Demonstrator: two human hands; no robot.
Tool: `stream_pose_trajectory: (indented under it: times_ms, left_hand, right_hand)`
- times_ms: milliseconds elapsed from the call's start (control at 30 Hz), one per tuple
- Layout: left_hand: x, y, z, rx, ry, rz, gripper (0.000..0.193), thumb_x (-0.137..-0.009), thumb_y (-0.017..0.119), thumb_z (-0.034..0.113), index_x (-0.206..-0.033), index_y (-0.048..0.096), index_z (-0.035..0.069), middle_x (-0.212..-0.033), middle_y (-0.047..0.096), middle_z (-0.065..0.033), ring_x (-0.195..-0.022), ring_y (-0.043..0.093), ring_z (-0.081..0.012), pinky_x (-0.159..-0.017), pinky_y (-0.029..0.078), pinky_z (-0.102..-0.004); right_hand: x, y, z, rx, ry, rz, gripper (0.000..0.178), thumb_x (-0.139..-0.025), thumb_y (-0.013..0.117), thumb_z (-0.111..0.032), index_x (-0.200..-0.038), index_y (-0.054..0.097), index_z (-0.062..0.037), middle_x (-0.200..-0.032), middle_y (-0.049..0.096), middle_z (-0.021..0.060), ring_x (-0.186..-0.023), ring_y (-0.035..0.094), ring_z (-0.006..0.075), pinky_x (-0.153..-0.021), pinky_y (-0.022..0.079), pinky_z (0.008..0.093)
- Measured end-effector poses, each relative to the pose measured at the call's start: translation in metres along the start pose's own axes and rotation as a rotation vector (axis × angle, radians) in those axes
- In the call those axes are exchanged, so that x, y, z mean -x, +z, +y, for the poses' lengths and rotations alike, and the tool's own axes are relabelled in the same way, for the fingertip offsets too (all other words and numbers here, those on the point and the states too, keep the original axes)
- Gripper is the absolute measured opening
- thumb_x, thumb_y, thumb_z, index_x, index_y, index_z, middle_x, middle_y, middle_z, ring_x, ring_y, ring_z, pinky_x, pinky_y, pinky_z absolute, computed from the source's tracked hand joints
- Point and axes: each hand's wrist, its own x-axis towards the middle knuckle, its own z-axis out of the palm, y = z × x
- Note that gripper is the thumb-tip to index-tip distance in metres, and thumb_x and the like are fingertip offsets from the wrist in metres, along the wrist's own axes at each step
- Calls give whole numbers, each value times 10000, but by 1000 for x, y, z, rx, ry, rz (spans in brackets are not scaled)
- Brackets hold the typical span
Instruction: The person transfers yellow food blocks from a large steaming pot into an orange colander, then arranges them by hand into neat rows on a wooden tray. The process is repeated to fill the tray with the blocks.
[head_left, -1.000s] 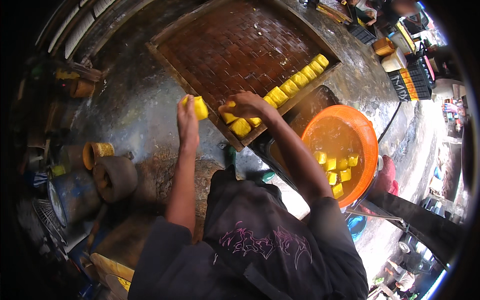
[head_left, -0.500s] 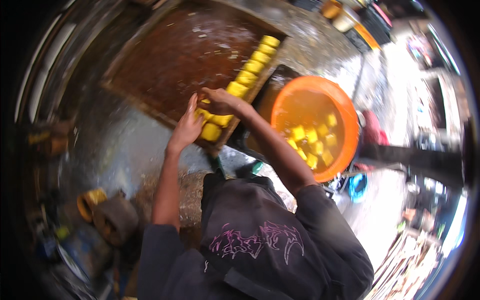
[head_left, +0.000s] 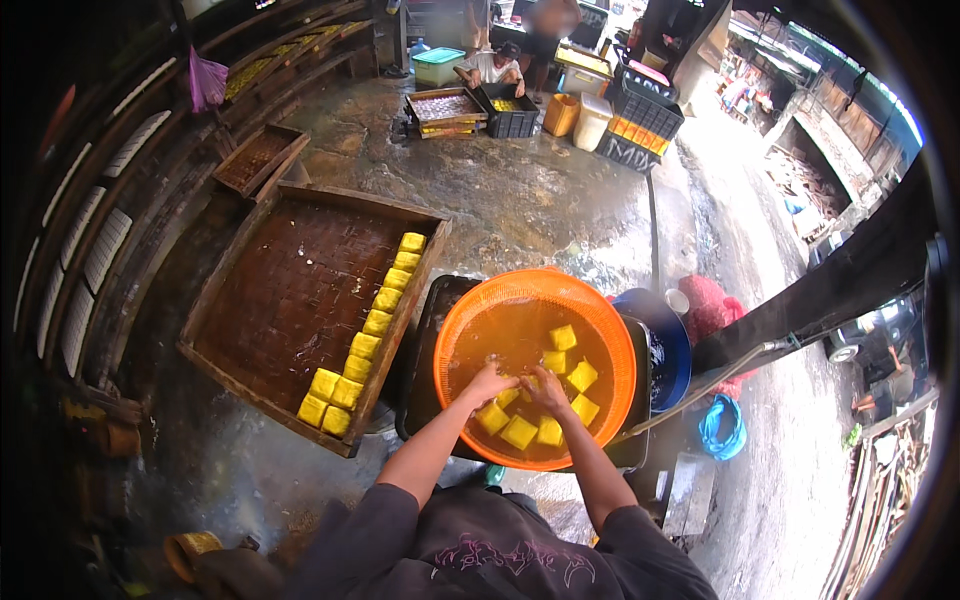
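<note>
My left hand (head_left: 487, 382) and my right hand (head_left: 543, 389) reach close together into an orange perforated plastic basket (head_left: 624, 345) filled with yellowish liquid. Their fingers are apart and partly dipped; no block is visibly gripped. Several yellow tofu blocks (head_left: 519, 432) lie in the liquid, some right beside and below my fingers. Left of the basket is a shallow wooden tray (head_left: 280, 275) with a woven-looking brown bottom. Along its right edge runs a row of yellow tofu blocks (head_left: 364, 345), with a second short row begun at the near corner.
A blue tub (head_left: 668, 350) stands right of the basket, near a wooden post (head_left: 800, 305) and a stick. Behind, a co-worker (head_left: 492, 68) crouches by a black crate (head_left: 510, 122) and stacked trays (head_left: 445, 108). Racks line the left wall; the floor looks wet.
Both hands have left the tofu blocks at the tray's near corner and moved right into the orange basket. The view has shifted, now showing more of the room behind.
</note>
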Motion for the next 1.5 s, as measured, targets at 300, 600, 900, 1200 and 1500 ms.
stream_pose_trajectory:
  times_ms: [300,600,900,1200,1500]
  left_hand:
    - [38,-15,26,1223,-62,1,374,-1052,781,292,-1382,713,132,-1229,789,-41,-1116,753,-221,-985,615,-437]
    - [250,-262,-22,1058,350,808,322,-1138,628,293,-1374,687,83,-1329,723,-78,-1251,684,-202,-1035,583,-438]
    - [234,-348,-76,404,217,656,538,-1153,510,79,-1667,411,-49,-1652,550,-194,-1508,563,-255,-1271,426,-392]
    - [182,-362,-97,483,462,396,697,-996,408,-103,-1688,333,-82,-1711,458,-298,-1651,388,-329,-1368,258,-372]
    - [160,-241,-18,-953,352,846,549,-1149,576,416,-1446,673,-35,-1700,427,-340,-1614,339,-552,-1309,325,-630]
  right_hand:
    - [-11,-21,-38,-1568,502,-149,424,-1148,624,-434,-1396,638,-90,-1254,744,103,-1102,736,286,-975,618,486]
    - [-95,67,-394,-417,-480,-726,537,-1069,750,-267,-1490,617,39,-1459,664,209,-1294,703,332,-1126,557,401]
    - [-172,147,-481,-681,-104,-879,560,-1145,586,-541,-1486,652,-101,-1273,749,59,-1098,736,167,-990,606,389]
    - [-193,142,-481,237,-592,-597,586,-1089,672,-467,-1549,577,-115,-1434,710,259,-1315,687,446,-1135,528,513]
    - [-102,-28,-159,-19,116,360,386,-1065,604,-233,-1367,730,-28,-1185,788,281,-1190,742,454,-1071,569,528]
